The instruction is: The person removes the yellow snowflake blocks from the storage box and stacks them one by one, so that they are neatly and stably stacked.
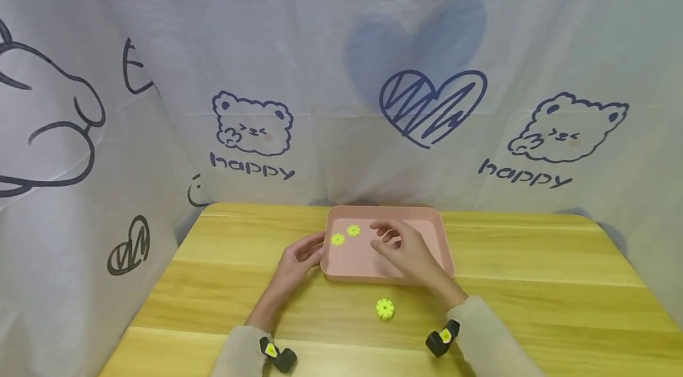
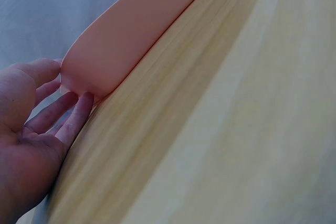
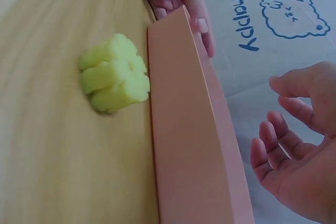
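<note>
A shallow pink tray (image 1: 384,279) lies on the table. My left hand (image 1: 301,258) touches its left end; in the left wrist view, the fingers (image 2: 84,111) rest against the outer wall by the corner. My right hand (image 1: 408,249) hovers over the tray, fingers loosely bent and nothing between them. Two flat yellow-green notched discs (image 1: 338,239), flower-like in outline, lie inside at the left. In front of the tray, a short stack of similar yellow-green discs (image 1: 385,309) sits on the wood; the right wrist view shows its layered side (image 3: 113,74).
The wooden table (image 1: 533,282) extends on both sides of the tray. Behind it hangs a pale cloth (image 1: 331,69) printed with bears and hearts, close to the tray's far edge. Each wrist wears a small black camera (image 1: 443,338).
</note>
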